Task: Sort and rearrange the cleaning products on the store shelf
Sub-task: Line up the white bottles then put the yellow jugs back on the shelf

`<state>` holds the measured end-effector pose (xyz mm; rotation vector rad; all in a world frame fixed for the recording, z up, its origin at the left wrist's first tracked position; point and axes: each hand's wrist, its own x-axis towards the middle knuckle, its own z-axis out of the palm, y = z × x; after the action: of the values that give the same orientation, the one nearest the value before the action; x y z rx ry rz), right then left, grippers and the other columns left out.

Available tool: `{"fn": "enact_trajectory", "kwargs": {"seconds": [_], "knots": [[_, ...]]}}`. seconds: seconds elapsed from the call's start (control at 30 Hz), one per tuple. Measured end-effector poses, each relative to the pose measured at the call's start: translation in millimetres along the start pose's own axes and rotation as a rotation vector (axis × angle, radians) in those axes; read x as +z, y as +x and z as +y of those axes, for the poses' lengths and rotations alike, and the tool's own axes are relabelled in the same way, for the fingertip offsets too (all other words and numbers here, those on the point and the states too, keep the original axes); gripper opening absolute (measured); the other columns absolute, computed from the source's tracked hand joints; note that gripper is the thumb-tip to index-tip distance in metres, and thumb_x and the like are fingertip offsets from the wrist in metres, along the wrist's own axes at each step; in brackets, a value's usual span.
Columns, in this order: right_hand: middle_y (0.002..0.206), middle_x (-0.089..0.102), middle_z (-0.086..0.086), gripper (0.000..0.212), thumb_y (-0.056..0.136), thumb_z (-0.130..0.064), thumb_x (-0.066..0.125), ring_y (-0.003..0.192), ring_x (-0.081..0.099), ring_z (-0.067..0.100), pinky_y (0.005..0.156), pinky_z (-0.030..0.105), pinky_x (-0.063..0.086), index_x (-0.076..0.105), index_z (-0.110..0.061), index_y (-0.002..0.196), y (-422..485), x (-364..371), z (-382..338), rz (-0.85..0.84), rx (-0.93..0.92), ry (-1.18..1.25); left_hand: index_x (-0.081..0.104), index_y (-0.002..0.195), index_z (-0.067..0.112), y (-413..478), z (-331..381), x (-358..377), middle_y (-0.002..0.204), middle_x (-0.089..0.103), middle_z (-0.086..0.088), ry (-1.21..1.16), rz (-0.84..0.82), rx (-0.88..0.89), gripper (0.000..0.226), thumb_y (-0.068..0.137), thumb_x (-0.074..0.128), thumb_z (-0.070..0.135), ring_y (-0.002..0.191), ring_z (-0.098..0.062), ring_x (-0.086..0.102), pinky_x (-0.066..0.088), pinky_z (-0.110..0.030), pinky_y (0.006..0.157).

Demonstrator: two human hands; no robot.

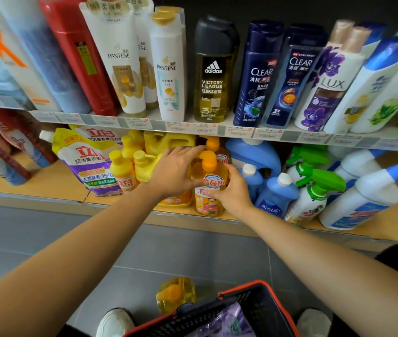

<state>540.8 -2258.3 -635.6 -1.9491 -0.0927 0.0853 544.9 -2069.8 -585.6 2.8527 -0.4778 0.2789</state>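
Note:
An orange pump bottle of dish soap [208, 188] stands at the front edge of the lower wooden shelf [47, 183]. My left hand [176, 170] wraps its left side near the pump, and my right hand [229, 190] grips its right side at the label. A second orange pump bottle [213, 145] stands just behind it. Yellow bottles [122, 169] and a yellow jug [166, 142] sit to the left, beside purple-and-yellow refill pouches [88, 164]. Blue bottles [275, 193], green-trigger sprays [312, 193] and white toilet-cleaner bottles [361, 198] crowd the right.
The upper shelf [193, 128] carries upright shampoo and body-wash bottles. A black basket with an orange rim [261, 310] sits on the grey floor by my feet, holding a purple pouch [227, 322]. A yellow bottle [176, 293] stands on the floor beside it.

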Motion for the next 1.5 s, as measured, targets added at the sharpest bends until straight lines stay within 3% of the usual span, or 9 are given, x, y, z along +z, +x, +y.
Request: {"fn": "enact_trajectory", "kwargs": {"seconds": [0.2,0.33,0.4,0.5,0.63,0.7,0.8,1.17,1.5], "knots": [[0.130,0.064,0.000,0.083,0.069,-0.027,0.091,0.118,0.061,0.019,0.099,0.045,0.054,0.047,-0.021,0.139,3.1,-3.5,-1.6,-0.014,-0.023,-0.166,0.043,0.150,0.026,-3.7,1.5,9.0,0.125,0.065,0.000,0.075,0.125,0.042,0.090,0.074,0.082,0.055,0.117,-0.025,0.058,0.038,-0.041,0.101],[0.129,0.066,0.003,0.079,0.079,-0.020,0.083,0.112,0.066,0.023,0.093,0.044,0.057,0.042,-0.023,0.147,-7.2,-19.2,-4.8,-0.034,-0.113,-0.332,0.035,0.155,0.028,-4.3,3.3,10.7,0.144,0.053,-0.001,0.151,0.202,0.133,0.099,0.073,0.082,0.056,0.127,-0.026,0.051,0.038,-0.043,0.103],[0.114,0.072,0.005,0.059,0.082,-0.014,0.079,0.097,0.070,0.024,0.083,0.041,0.059,0.057,-0.019,0.136,-15.4,-34.9,-5.3,0.088,-0.258,-0.444,0.031,0.156,0.029,-5.2,6.7,13.3,0.149,0.047,-0.002,0.208,0.194,0.154,0.107,0.068,0.082,0.060,0.130,-0.026,0.048,0.037,-0.043,0.105],[0.114,0.065,0.012,0.052,0.078,-0.007,0.080,0.106,0.061,0.033,0.089,0.045,0.052,0.063,-0.007,0.127,-15.4,-64.1,-4.8,0.238,-0.406,-0.581,0.028,0.157,0.027,-8.2,17.2,22.3,0.154,0.042,-0.004,0.265,0.167,0.125,0.115,0.064,0.083,0.065,0.134,-0.028,0.045,0.035,-0.045,0.109],[0.138,0.054,0.011,0.074,0.078,-0.013,0.082,0.128,0.049,0.032,0.106,0.043,0.040,0.049,-0.010,0.145,4.9,-89.8,-4.9,-0.053,-0.228,-0.633,0.032,0.153,0.026,-7.1,23.4,30.9,0.149,0.046,-0.004,0.286,0.196,0.068,0.114,0.060,0.088,0.062,0.130,-0.027,0.050,0.032,-0.047,0.111],[0.136,0.058,0.011,0.068,0.080,-0.015,0.082,0.126,0.052,0.032,0.104,0.042,0.041,0.053,-0.012,0.141,16.3,-92.9,-4.6,-0.134,-0.201,-0.716,0.034,0.151,0.027,-4.2,23.4,31.6,0.145,0.049,-0.003,0.294,0.214,0.058,0.113,0.059,0.088,0.062,0.127,-0.026,0.052,0.031,-0.049,0.112],[0.121,0.065,0.012,0.052,0.081,-0.016,0.081,0.115,0.057,0.033,0.092,0.040,0.046,0.061,-0.013,0.129,25.5,-91.7,-4.6,-0.134,-0.216,-0.777,0.037,0.150,0.026,-2.8,24.2,36.1,0.143,0.050,-0.004,0.296,0.253,0.055,0.111,0.058,0.089,0.061,0.126,-0.026,0.054,0.030,-0.050,0.111],[0.120,0.065,0.008,0.048,0.084,-0.023,0.078,0.113,0.058,0.034,0.084,0.046,0.051,0.060,-0.018,0.128,21.1,-94.2,-0.6,-0.104,-0.253,-0.870,0.039,0.148,0.026,20.9,24.9,39.7,0.148,0.050,-0.001,0.319,0.254,-0.076,0.107,0.057,0.091,0.048,0.113,-0.023,0.062,0.037,-0.042,0.097],[0.126,0.063,0.009,0.053,0.085,-0.021,0.077,0.118,0.056,0.034,0.086,0.047,0.051,0.058,-0.018,0.134,17.5,-95.2,-2.2,-0.110,-0.259,-0.835,0.028,0.157,0.023,7.9,14.2,49.5,0.163,0.033,-0.006,0.415,0.312,0.046,0.094,0.078,0.076,0.041,0.132,-0.029,0.047,0.035,-0.044,0.104]]}}
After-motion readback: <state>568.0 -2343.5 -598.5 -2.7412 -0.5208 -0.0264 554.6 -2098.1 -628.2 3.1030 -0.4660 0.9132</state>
